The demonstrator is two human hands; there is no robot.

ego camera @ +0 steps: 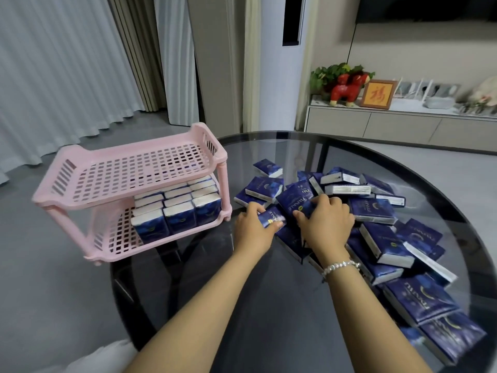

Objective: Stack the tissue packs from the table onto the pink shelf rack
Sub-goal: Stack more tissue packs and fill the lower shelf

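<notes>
Grey flooring and pale curtains frame a living room where a round, dark glass table fills the near and right of the scene, its curved rim sweeping from the far middle round to the right edge. On the table's left side stands a two-tier pink shelf rack, its left feet just at the rim. Its upper tier holds nothing; its lower tier carries stacked tissue packs, three across the near face and at least two layers high, pushed to the right end, with bare slotted floor showing at the left end. To the right lies a loose heap of blue tissue packs, well over twenty, too overlapped to count exactly, running from the table's middle to its near right rim. A strip of bare glass separates rack and heap, and the near middle of the table is open under the two forearms. At the heap's left edge, the left hand pinches one small pack between curled fingers and thumb. The right hand, a beaded bracelet on its wrist, has fingers curled over a second pack touching the first. Far right, a low cabinet bears one red animal figure and one framed character.
</notes>
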